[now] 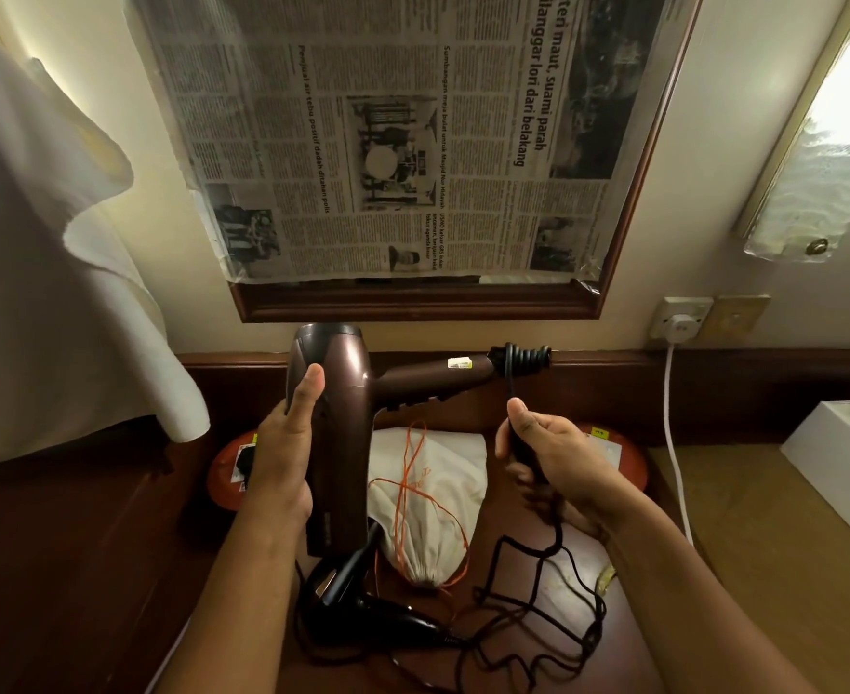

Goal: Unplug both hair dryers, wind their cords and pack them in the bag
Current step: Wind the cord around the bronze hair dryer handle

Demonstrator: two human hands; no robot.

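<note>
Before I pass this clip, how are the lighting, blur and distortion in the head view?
Head view: dim, warm light; the wall lamp at right is blown out. Wide-angle bending curves the mirror frame. Centre is sharp: brown hair dryer and newspaper headlines readable. The black hair dryer sits in shadow.

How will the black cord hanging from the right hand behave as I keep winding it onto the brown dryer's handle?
Probably floppy: the black cord sags in kinked loops below the right hand. It likely springs back, since its bends look set. The loops may snag the black dryer they lie near.

Dim warm light, window glare, bowed edges
</note>
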